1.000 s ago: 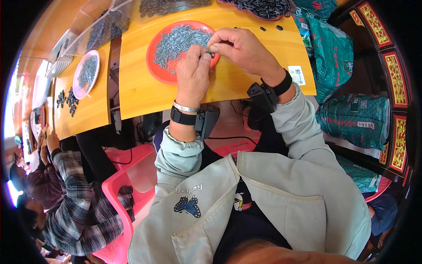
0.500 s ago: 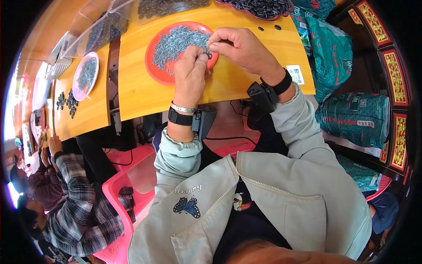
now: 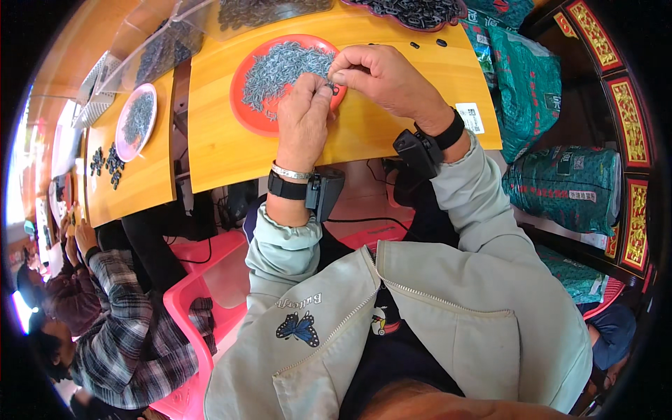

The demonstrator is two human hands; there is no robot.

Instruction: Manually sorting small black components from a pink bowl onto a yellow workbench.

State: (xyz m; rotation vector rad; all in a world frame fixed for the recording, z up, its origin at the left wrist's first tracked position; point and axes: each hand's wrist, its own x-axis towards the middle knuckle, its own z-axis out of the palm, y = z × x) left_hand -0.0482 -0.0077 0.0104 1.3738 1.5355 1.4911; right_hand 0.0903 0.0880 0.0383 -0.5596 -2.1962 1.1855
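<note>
Over the right side of a red plate (image 3: pixel 241 112), my two hands meet fingertip to fingertip. My left hand (image 3: pixel 302 112) pinches a small black piece (image 3: pixel 334 89) between thumb and fingers, and only its end shows. Close above it, my right hand (image 3: pixel 378 75) is closed in a pinch; whatever it holds is too small or hidden to name. Heaped on the plate are many thin grey-blue slivers (image 3: pixel 283 70), too fine to tell their kind.
Small black pieces (image 3: pixel 442 43) lie beyond my right hand. A dark bowl (image 3: pixel 437 26) of black parts and a clear bin (image 3: pixel 231 17) stand at the back. Left, another table holds a pale plate (image 3: pixel 123 150); a person in plaid (image 3: pixel 133 336) sits there. Green sacks (image 3: pixel 528 91) stand right.
Both hands stay nearly in place, with slight finger movement around the black piece. A dark spot now shows on the table just past my right hand.
</note>
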